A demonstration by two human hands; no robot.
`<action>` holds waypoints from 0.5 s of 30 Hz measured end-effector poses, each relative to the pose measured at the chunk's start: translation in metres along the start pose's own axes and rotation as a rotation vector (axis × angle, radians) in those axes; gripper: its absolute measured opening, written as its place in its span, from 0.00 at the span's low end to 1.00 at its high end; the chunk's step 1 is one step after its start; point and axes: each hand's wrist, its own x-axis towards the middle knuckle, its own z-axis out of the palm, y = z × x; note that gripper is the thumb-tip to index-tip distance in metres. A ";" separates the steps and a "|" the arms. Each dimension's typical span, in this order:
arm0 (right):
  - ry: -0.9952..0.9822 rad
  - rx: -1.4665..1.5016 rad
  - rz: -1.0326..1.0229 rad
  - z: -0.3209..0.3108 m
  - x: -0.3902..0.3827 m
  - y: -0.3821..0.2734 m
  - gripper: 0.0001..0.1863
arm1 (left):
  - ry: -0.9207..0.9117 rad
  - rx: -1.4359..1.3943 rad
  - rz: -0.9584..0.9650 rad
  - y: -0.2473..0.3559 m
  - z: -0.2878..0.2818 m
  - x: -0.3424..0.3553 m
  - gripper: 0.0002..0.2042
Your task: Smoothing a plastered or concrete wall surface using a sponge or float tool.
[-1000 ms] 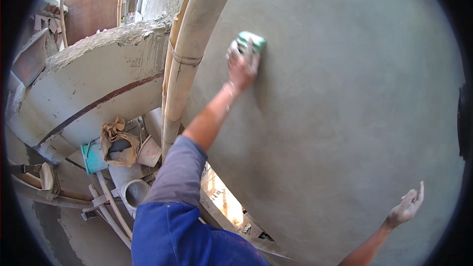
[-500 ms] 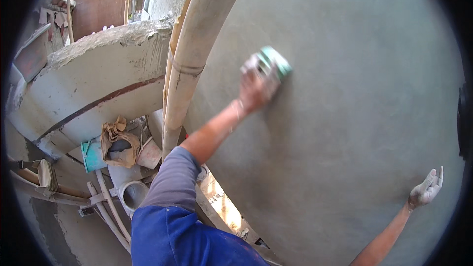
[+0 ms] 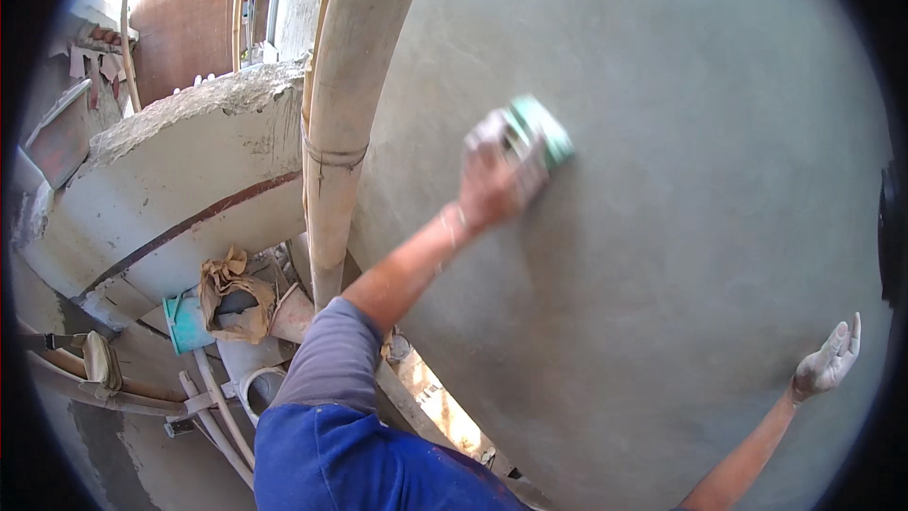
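My left hand, smeared with pale plaster, grips a green plastering float by its handle. Motion blurs both a little. The float's face lies against a grey plastered wall, so its underside is hidden. Farther right and lower, my right hand is raised beside the same wall with its fingers stretched out, dusted white and holding nothing. Whether it touches the surface I cannot tell.
A thick pole, bound with wire, stands left of the wall. Below it are a turquoise bucket, a crumpled brown paper bag and a grey pipe. A rough-topped concrete ledge runs across the left.
My left hand and the float have slid slightly right and down along the wall. My right hand has risen a little. The pole and ledge have shifted left in view.
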 end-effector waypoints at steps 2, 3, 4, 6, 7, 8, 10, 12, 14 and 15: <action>-0.004 -0.003 0.003 0.013 -0.005 -0.002 0.17 | 0.092 0.100 -0.166 -0.061 0.006 0.059 0.28; -0.020 -0.027 0.005 0.014 -0.006 -0.006 0.17 | 0.141 0.198 -0.210 -0.083 0.008 0.085 0.27; -0.028 -0.026 0.008 0.014 -0.006 -0.009 0.17 | 0.153 0.249 -0.284 -0.112 0.007 0.112 0.27; -0.017 -0.004 -0.010 0.019 -0.005 -0.012 0.19 | 0.131 0.156 -0.665 -0.155 0.002 0.154 0.28; -0.022 -0.018 -0.006 0.016 -0.003 -0.011 0.19 | 0.119 0.145 -0.667 -0.139 0.005 0.152 0.28; -0.030 -0.039 -0.014 0.013 -0.001 -0.009 0.18 | 0.107 0.094 -0.592 -0.115 0.011 0.142 0.28; -0.018 -0.061 -0.020 0.009 -0.003 -0.009 0.18 | 0.184 0.081 -0.207 -0.059 0.029 0.101 0.28; -0.020 -0.010 -0.029 0.000 -0.001 0.001 0.18 | 0.083 0.010 -0.077 0.037 0.012 0.037 0.28; 0.005 0.015 -0.042 0.006 -0.003 -0.006 0.17 | 0.037 -0.025 0.001 0.033 0.004 0.022 0.29; 0.026 0.023 -0.059 0.006 -0.002 -0.007 0.17 | -0.011 -0.075 0.072 0.030 0.002 0.019 0.29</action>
